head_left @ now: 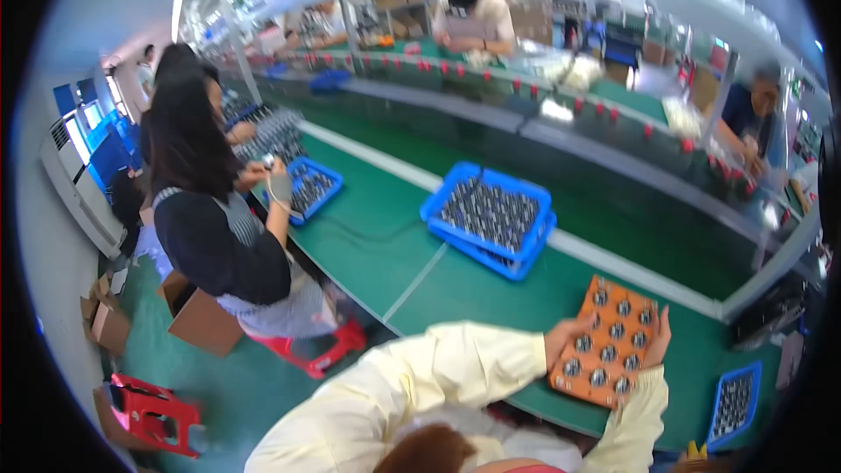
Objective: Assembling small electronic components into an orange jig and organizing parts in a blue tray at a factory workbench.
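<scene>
Landmark: the orange tray, a flat rectangular tray with rows of small round metal parts in its pockets, lying tilted on the green desk near the desk's front edge.
Left hand: at the orange tray's left long edge, fingers curled over the rim and gripping it; cream sleeve runs back from it toward the lower edge of the view.
Right hand: at the tray's right edge, fingers stretched upward along the rim, pressed against it; how far they wrap under cannot be told.
Tray edges: its near corner reaches just past the desk's front edge; its far corner points toward the white strip that runs along the desk.
Blue crate stack: beyond and left of the orange tray, well apart from it, filled with dark upright parts.
Open room: bare green desk surface between the orange tray and the blue crate stack, and more to the left of the tray.
Small blue tray: right of the orange tray, near the desk's front edge, holding small dark parts.
Co-worker: far left of the orange tray, standing at the desk's front edge beside another blue crate.
Red stool: on the floor, far left of the tray.
</scene>
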`<move>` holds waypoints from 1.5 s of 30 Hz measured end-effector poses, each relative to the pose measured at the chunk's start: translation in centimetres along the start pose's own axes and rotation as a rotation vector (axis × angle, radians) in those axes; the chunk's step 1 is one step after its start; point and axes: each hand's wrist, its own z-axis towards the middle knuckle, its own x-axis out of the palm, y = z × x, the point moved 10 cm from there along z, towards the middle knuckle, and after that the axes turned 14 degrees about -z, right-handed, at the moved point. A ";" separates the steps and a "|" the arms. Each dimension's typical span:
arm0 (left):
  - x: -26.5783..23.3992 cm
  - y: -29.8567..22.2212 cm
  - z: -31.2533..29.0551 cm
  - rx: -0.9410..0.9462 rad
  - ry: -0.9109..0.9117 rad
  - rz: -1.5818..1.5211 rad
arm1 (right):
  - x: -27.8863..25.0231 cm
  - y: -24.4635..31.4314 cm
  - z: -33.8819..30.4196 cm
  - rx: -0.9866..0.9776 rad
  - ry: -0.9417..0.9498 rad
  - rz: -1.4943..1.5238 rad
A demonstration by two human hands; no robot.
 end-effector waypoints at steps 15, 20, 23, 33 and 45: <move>-0.1 -0.1 0.2 -0.081 0.092 0.010 | 0.6 -0.3 0.4 0.035 0.072 -0.070; -0.1 0.3 0.1 -0.129 0.092 0.010 | -0.1 -0.7 0.1 0.039 0.106 -0.070; 0.0 0.7 0.2 -0.132 0.124 0.007 | -0.3 -0.4 -0.2 0.028 0.066 -0.101; 0.0 0.4 0.4 -0.099 0.160 -0.033 | 0.6 -0.2 -0.4 0.008 0.090 -0.052; -1.2 1.0 -0.1 -0.072 0.010 0.063 | 1.3 0.6 -1.9 -0.016 0.076 -0.011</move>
